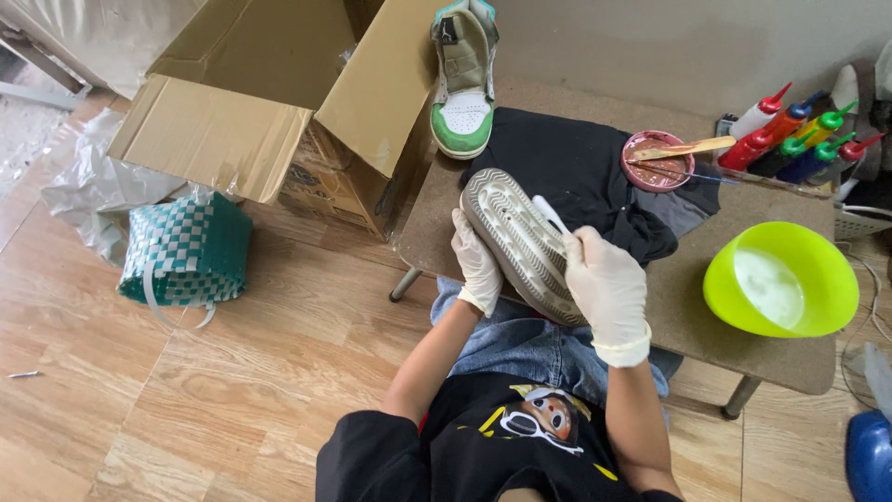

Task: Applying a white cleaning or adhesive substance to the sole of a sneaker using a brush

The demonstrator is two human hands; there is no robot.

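One upturned shoe [520,244] between both hands.

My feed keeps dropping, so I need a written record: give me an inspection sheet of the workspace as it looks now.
Surface: low brown table, on a wood-look floor.
Job's things: shoe held sole-up; white brush on the sole.
Clutter: black cloth, pink dish with wooden stick, squeeze bottles, lime-green bowl of white liquid, green-and-white sneaker.
Hands: both gloved; left hand steadies the shoe's edge, right hand fingers closed on the brush.
Cables: thin white cord at the right edge.
Surroundings: open cardboard box, woven green basket, plastic sheet.
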